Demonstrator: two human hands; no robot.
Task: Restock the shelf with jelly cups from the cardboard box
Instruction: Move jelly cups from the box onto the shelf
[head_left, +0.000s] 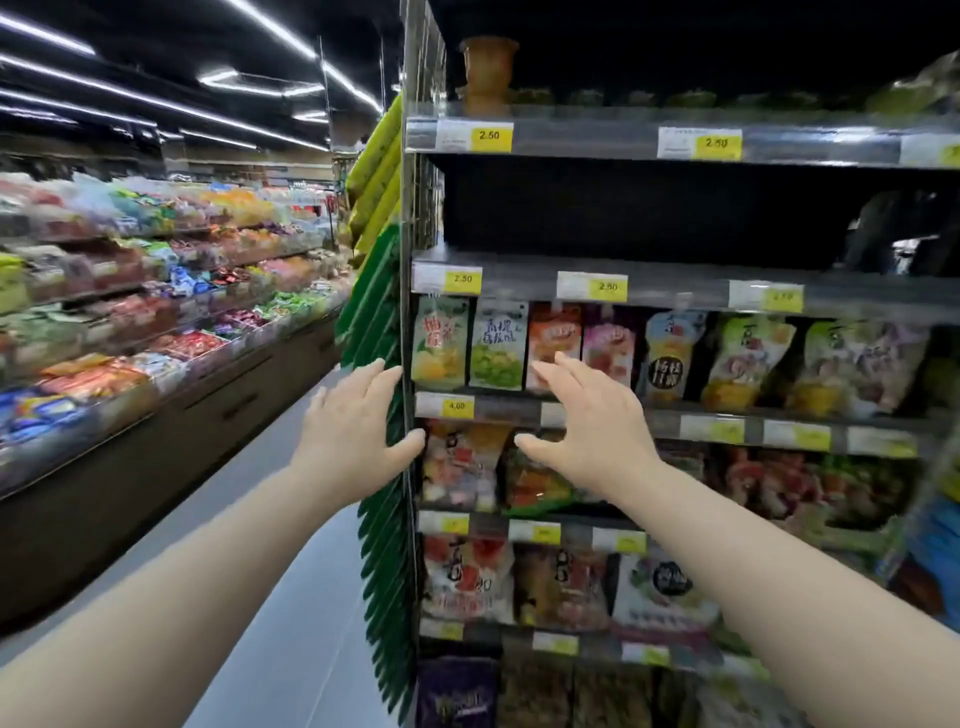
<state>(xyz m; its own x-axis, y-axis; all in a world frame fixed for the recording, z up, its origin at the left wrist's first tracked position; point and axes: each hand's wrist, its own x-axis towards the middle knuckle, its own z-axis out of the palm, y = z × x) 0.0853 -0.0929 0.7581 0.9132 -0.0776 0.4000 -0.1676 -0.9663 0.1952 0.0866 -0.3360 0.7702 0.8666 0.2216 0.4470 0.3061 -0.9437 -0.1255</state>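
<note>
**Both hands bare at the shelf, no jelly cup in them**

The cardboard box is nowhere in view. The only cup-like thing I can spot is a single amber, translucent plastic tub (488, 70) on the top tier of the tall grey metal shelf unit (675, 291), at its left end. It may be a jelly cup, but it is too blurred to be sure. Low dark shapes run along the same tier to its right, and I cannot make them out.

I would expect such cups to be light, with thin walls and a film lid: easy to dent, and slick if squeezed. The safest hold would be round the side wall just under the rim, with the fingers kept off the lid.

The left hand (358, 421) is spread wide with straight fingers, up against the unit's left corner post. Whether it actually touches the post I cannot tell. The right hand (587, 421) is just as flat and released, held in front of the colourful snack pouches (498, 345) on the unit's middle tiers. Neither hand grasps anything.
</note>
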